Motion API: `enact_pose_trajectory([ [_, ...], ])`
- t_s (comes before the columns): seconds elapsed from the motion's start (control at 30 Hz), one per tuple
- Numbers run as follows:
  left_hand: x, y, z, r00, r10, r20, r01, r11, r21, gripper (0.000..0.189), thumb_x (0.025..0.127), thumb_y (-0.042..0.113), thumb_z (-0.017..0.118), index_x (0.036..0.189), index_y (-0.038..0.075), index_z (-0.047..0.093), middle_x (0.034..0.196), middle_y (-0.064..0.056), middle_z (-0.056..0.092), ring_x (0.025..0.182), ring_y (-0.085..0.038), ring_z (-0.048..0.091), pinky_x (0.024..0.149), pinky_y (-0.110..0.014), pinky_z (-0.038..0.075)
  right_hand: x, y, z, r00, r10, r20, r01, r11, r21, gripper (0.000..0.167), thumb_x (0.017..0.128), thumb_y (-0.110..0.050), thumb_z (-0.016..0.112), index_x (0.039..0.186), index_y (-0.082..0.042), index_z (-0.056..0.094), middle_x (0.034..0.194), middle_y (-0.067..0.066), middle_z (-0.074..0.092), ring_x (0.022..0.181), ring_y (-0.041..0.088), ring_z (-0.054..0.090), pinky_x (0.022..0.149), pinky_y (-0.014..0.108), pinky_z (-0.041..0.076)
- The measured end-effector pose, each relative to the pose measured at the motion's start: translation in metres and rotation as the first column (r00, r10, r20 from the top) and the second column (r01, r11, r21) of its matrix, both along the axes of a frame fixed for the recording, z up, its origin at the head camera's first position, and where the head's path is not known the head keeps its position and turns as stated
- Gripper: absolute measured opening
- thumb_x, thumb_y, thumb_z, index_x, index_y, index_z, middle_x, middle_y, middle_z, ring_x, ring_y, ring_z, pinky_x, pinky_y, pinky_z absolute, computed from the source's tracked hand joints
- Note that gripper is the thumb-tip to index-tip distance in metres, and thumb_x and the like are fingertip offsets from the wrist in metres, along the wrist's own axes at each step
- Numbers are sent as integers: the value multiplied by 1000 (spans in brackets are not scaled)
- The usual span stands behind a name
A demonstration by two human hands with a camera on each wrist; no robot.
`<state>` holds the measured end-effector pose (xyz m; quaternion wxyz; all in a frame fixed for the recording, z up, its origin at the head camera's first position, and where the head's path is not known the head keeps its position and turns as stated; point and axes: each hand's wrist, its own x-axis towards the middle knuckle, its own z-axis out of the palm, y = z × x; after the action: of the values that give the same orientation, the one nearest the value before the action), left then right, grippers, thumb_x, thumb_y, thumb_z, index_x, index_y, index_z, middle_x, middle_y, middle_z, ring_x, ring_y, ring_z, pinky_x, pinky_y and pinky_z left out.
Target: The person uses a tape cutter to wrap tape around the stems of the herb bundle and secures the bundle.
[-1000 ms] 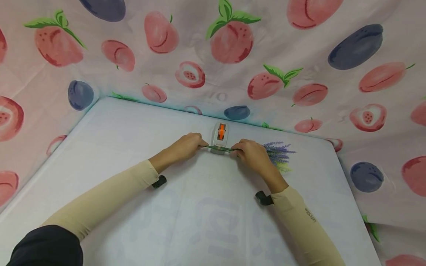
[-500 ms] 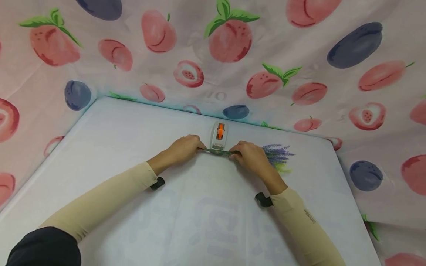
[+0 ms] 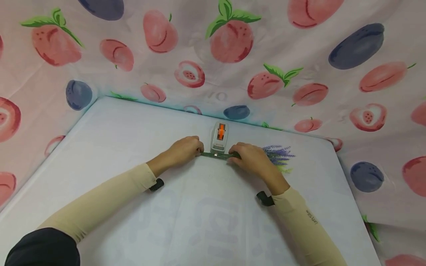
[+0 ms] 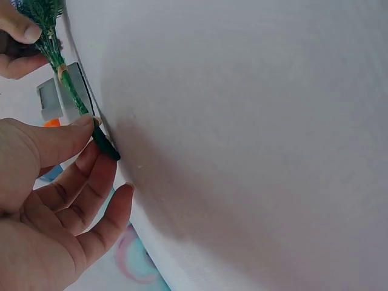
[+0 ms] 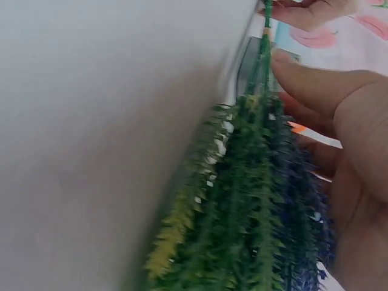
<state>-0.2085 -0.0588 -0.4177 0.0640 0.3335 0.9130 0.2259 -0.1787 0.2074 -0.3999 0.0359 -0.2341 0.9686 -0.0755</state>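
A bunch of lavender sprigs (image 3: 279,154), purple with some yellow-green, lies sideways between both hands. My left hand (image 3: 187,150) pinches the tips of its green stems (image 3: 213,155) between thumb and fingers. At the flower end, my right hand (image 3: 250,158) grips the stems just below the blooms. A tan band (image 4: 62,71) circles the stems between the hands in the left wrist view. Right behind the stems stands a grey tape dispenser (image 3: 218,146) with an orange wheel (image 3: 221,132). In the right wrist view, the flower heads (image 5: 254,194) hang below the thumb.
The white table (image 3: 199,207) reaches back to a pink fruit-print cloth (image 3: 199,40), which also rises at the left and right sides. Small black wrist cameras (image 3: 265,198) sit under both forearms.
Both hands have drawn the stems slightly toward me. Earlier they crossed over the front end of the tape dispenser; now they lie just in front of it. The dispenser stays put.
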Motion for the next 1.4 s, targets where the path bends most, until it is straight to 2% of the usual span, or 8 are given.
enact_pose_trajectory([
  [0.17, 2, 0, 1, 1000, 10, 4, -10, 1000, 1, 12, 94, 4, 71, 104, 4, 78, 105, -9, 71, 100, -23, 68, 87, -39, 56, 1, 4, 6, 993, 61, -98, -61, 998, 1, 18, 91, -24, 78, 107, -15, 78, 99, 1, 71, 88, 21, 69, 73, 40, 57],
  [0.3, 1, -1, 1, 1000, 14, 5, -14, 1000, 3, 12, 94, 5, 71, 104, 5, 78, 105, -8, 71, 100, -22, 67, 87, -39, 56, 0, 3, 4, 996, 57, -70, -58, 998, -20, 11, 92, -18, 76, 102, -14, 80, 96, 1, 72, 88, 21, 69, 74, 39, 57],
  [0.43, 0, 0, 0, 1000, 15, 3, -15, 1000, 2, 12, 95, 5, 70, 104, 6, 78, 105, -8, 71, 101, -22, 67, 88, -40, 56, -1, 1, -1, 999, 42, -26, -42, 999, -7, 12, 94, -17, 74, 104, -13, 80, 98, 1, 73, 91, 21, 70, 78, 39, 58],
  [0.6, 0, 0, 0, 1000, 13, 4, -13, 1000, -2, 12, 95, 5, 70, 103, 6, 78, 105, -8, 71, 101, -23, 67, 88, -39, 55, -2, 2, -5, 996, 51, -73, -52, 999, -11, 13, 94, -19, 75, 104, -13, 80, 98, 0, 74, 91, 20, 71, 78, 39, 58],
  [0.77, 1, 0, 0, 1000, 14, 10, -14, 1000, -6, 12, 95, 5, 70, 104, 5, 78, 106, -9, 70, 101, -23, 67, 88, -39, 56, -4, 7, -5, 990, 84, -112, -89, 995, -37, 23, 93, -27, 76, 109, -12, 79, 101, 2, 74, 93, 21, 70, 82, 42, 57],
  [0.97, 1, -2, 0, 1000, 5, 13, -5, 1000, 0, 15, 95, 6, 70, 108, 4, 77, 107, -9, 69, 102, -24, 66, 90, -40, 55, -3, 13, 0, 985, 126, -114, -133, 990, -56, 34, 87, -31, 82, 113, -10, 77, 110, 5, 74, 104, 25, 68, 95, 47, 53],
  [1.23, -1, -8, 3, 998, -6, 55, 4, 999, 35, 25, 95, 9, 71, 118, 1, 73, 111, -11, 67, 104, -23, 64, 94, -39, 53, 0, 25, 10, 991, 99, -91, -106, 991, -81, 47, 83, -32, 86, 122, -9, 74, 125, 7, 69, 119, 29, 63, 106, 51, 46],
  [1.4, -1, -17, 8, 998, 5, 66, -9, 998, 56, 33, 95, 14, 72, 124, 0, 69, 114, -13, 65, 106, -26, 63, 94, -41, 52, 4, 37, 16, 996, 72, -46, -77, 991, -106, 61, 82, -33, 86, 134, -8, 65, 138, 10, 62, 129, 33, 56, 110, 53, 41],
])
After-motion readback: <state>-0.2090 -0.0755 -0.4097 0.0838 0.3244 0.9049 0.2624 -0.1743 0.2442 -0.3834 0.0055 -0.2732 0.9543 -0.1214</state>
